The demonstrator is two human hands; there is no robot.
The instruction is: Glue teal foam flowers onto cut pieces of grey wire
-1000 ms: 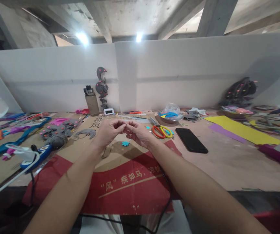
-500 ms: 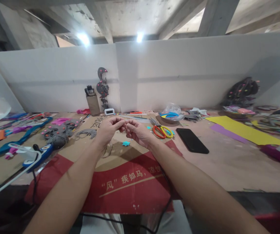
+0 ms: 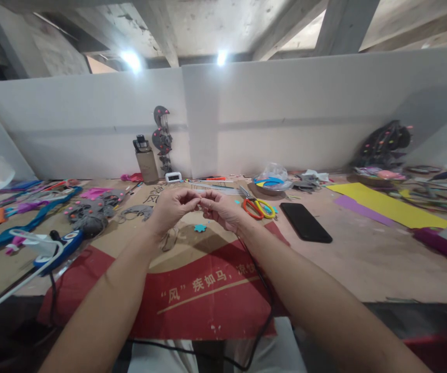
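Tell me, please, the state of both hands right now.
Left hand: closed in a pinch, contents too small to tell.
Right hand: closed in a pinch, likewise unclear.

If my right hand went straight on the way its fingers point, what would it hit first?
The left hand: the right hand points straight at its fingertips, which it seems to touch.

Reads as a craft workshop: bare concrete beams [image 3: 344,26] overhead, white partition boards [image 3: 285,114] fencing a long bench [image 3: 363,259] topped with flattened cardboard [image 3: 208,290], strewn with scissors [image 3: 258,208], a yellow sheet [image 3: 387,206], a glue gun [image 3: 62,246] and grey cut-out shapes [image 3: 91,210] dotted pink.
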